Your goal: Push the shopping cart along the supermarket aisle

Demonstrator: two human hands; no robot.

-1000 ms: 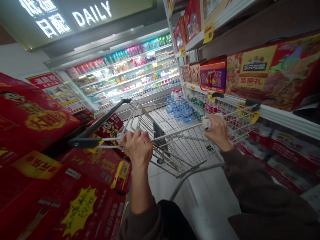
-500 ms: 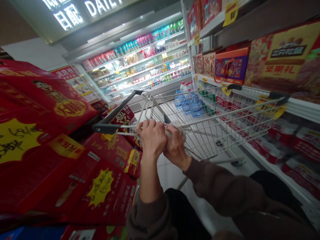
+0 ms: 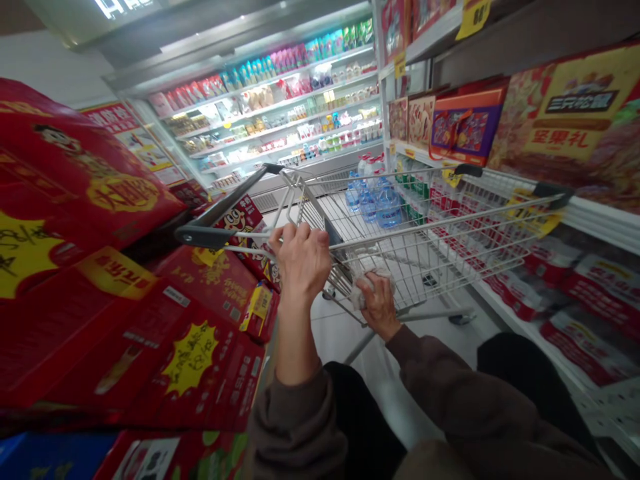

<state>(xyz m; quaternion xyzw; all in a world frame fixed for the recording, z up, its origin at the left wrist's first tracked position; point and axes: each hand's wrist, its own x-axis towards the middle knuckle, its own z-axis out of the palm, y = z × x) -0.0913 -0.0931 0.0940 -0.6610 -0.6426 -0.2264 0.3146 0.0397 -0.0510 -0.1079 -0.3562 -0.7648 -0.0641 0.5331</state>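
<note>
My left hand (image 3: pixel 300 263) is wrapped around the top rail of a wire shopping cart (image 3: pixel 400 257), near its left side. My right hand (image 3: pixel 381 305) sits lower, at the near edge of the basket, closed on a crumpled white cloth or tissue (image 3: pixel 367 288). Its exact material is hard to tell. Both brown sleeves reach up from the bottom of the view. Blue-capped water bottles (image 3: pixel 375 205) show through the wire at the far end, and I cannot tell whether they lie inside the cart.
Stacked red gift boxes (image 3: pixel 90 193) tower along the left. On the right, a shelf holds boxed nut gift sets (image 3: pixel 565 120) above more red packs (image 3: pixel 590 293). A lit refrigerated display (image 3: pixel 270 113) stands ahead, and a pale tiled floor (image 3: pixel 340 340) runs beneath the cart.
My right hand has left the right side of the rail, crossed toward my left hand, and dropped lower with the white cloth. My left hand stays on the rail.
</note>
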